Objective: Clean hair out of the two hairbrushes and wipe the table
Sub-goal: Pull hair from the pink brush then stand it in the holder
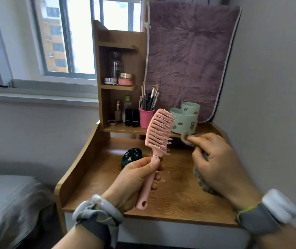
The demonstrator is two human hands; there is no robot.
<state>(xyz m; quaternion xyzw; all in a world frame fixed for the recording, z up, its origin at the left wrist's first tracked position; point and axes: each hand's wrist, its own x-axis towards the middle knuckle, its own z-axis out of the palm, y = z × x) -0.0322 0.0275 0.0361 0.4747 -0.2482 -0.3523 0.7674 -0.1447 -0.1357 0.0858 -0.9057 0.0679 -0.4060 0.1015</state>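
My left hand grips the handle of a pink vented hairbrush and holds it upright above the wooden table, bristles facing right. Just right of the bristles, my right hand holds a grey-brown fuzzy cloth; its upper end is pinched between thumb and fingers and the rest hangs below the palm. A second, dark oval hairbrush with pale specks lies on the table behind my left hand, partly hidden.
At the back stands a wooden shelf unit with jars and bottles, a pink cup of makeup brushes and two mint-green cups. A purple fluffy mat hangs behind. A wall lies on the right, a bed on the left.
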